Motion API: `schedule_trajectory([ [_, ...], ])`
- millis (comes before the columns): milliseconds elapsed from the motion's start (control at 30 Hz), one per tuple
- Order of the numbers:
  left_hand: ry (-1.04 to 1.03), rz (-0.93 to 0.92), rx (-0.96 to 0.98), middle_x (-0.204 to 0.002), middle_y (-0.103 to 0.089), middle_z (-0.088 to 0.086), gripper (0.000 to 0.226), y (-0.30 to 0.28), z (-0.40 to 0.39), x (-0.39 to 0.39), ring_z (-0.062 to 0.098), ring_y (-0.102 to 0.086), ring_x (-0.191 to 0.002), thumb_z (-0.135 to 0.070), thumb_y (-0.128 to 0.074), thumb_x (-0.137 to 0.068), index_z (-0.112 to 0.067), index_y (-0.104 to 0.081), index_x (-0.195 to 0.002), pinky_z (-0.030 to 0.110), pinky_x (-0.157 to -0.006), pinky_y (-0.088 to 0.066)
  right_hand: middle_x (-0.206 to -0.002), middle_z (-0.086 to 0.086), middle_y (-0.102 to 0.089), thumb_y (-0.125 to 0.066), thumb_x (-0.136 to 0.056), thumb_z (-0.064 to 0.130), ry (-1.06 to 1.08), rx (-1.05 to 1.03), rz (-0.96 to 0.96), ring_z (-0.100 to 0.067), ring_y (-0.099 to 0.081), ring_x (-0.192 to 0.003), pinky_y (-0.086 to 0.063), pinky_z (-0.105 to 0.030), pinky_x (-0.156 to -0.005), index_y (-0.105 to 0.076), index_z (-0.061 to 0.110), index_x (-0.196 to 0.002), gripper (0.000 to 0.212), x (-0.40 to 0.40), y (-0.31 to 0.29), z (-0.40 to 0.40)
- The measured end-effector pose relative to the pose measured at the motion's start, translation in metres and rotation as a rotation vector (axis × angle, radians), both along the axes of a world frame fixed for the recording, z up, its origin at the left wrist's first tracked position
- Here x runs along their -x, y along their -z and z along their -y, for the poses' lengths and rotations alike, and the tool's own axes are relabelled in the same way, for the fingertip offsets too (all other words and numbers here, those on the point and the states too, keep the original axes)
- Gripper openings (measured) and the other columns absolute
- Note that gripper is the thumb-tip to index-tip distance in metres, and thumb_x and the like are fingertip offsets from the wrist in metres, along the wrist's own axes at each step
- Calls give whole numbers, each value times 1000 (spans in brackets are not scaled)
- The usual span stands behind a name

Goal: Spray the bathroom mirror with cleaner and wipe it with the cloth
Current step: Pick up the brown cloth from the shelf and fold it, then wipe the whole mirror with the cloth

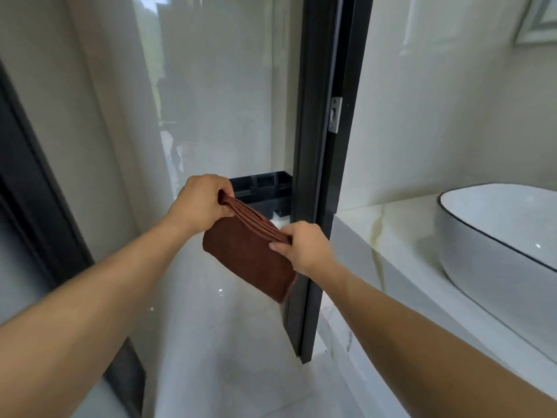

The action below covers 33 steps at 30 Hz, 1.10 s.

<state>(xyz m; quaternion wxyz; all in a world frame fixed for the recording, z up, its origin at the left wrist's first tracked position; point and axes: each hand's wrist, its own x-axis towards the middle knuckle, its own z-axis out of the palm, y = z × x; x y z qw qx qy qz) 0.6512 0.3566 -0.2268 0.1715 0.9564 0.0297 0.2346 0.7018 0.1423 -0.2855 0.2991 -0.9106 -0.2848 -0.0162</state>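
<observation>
- Bathroom setting: pale marble counter at right carrying a white basin with a dark rim; black door frame runs down the middle; glossy pale wall panel behind the hands.
- Cloth: brown, folded into several layers, held in the air in front of the door frame, well left of the basin.
- Left hand: fingers curled round the far end of the folded edge.
- Right hand: thumb and fingers pinch the near end of the same edge.
- Mirror: only a framed corner at upper right might be it; cannot confirm. No spray bottle in view.
- Step, as judged: readying the cloth, folding or squaring it up. Whether spraying is done cannot be told.
- Next move calls for shifting the cloth into one hand, turning right toward the basin side, and pressing a flat face of cloth to the glass.
</observation>
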Motion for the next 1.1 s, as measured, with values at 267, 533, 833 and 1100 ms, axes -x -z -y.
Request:
schedule_trajectory([
  [267,-69,28,-29,-57,-60,-11,12,-225,38,-11,15,-66,-57,-19,-74,-82,-22,-62,-84,31,-65,-47,-105,-11,-62,-63,-95,11,-11,-19,-80,-37,-68,-91,-62,-45,-62,-63,7,-111,16,-28,-272,34],
  [533,132,57,548,-81,-66,20,17,-401,142,-55,28,-72,-53,8,-55,-93,-8,-57,-89,45,-52,-62,-99,-16,-65,-50,-90,1,221,-7,96,-37,-69,-83,-60,-46,-78,-65,7,-98,18,-52,-481,125],
  [833,421,305,1038,-93,-63,16,29,-510,295,-122,32,-74,-61,17,-41,-91,-4,-60,-95,40,-60,-63,-98,-13,-63,-54,-86,7,583,-31,477,-34,-59,-94,-39,-29,-70,-63,5,-94,12,-57,-605,260],
  [1100,835,410,900,-73,-72,6,21,-553,428,-207,17,-73,-59,3,-72,-81,-15,-63,-83,35,-64,-62,-109,-5,-45,-62,-92,24,1054,475,810,-28,-51,-92,-39,-36,-64,-69,18,-98,11,-58,-647,372],
])
